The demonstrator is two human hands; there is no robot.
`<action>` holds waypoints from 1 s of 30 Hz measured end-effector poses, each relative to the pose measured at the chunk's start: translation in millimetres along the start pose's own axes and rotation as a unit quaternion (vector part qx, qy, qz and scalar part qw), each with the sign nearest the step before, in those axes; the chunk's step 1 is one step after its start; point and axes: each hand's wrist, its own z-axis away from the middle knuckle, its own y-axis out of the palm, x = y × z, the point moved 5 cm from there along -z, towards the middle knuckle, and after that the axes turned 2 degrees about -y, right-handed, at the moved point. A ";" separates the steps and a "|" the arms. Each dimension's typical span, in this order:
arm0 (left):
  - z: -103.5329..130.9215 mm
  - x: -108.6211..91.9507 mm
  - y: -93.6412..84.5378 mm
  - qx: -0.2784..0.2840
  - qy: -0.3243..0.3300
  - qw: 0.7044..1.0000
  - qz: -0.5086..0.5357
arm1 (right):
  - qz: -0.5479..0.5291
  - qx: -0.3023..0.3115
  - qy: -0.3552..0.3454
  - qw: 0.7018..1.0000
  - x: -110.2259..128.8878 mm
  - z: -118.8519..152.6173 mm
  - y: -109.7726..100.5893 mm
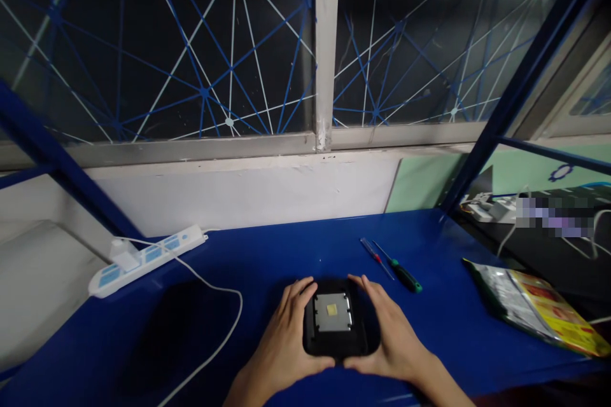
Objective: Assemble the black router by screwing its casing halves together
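Between my two hands is a black, rounded-square device (335, 344) with a silver metal plate (340, 322) on its upper face. A small yellowish square (331, 310) sits in the middle of that plate. My left hand (289, 337) grips the device's left side, its thumb along the near edge. On the other side my right hand (392, 338) holds the right edge, with the thumb also at the near edge. Both hands are curled round the device, low over the blue table. What lies under the device is hidden.
Beyond my right hand lie a green-handled screwdriver (405, 276) and a thin clear-handled screwdriver (377, 257). A white power strip (150, 259) stands at the back left of the blue table (286, 248). Its white cable (233, 321) curves forward. A yellow-and-silver packet (539, 305) lies at the right edge.
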 end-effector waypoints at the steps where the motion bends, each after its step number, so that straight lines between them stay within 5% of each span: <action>1: -4.3 -3.1 -3.6 0.010 0.012 1.000 -0.020 | 0.009 -0.001 -0.011 1.000 1.1 -3.9 -2.8; 5: -19.9 -15.9 -12.1 0.036 0.067 0.994 -0.075 | 0.029 0.003 -0.065 0.997 10.2 -24.1 -14.9; 11: -25.4 -24.2 -3.8 -0.003 0.109 0.993 -0.054 | 0.030 0.027 -0.103 0.994 29.8 -41.8 -27.6; 16: -17.2 -13.0 11.4 -0.017 0.019 0.994 0.108 | -0.091 0.056 -0.015 0.994 24.4 -30.0 -17.4; 22: -7.6 -9.5 25.9 0.013 -0.019 0.942 0.335 | -0.231 0.125 0.068 0.962 8.6 -13.4 7.1; 30: -6.8 -4.5 11.7 -0.009 -0.008 0.934 0.357 | -0.228 0.097 0.135 0.959 -4.2 -12.4 4.1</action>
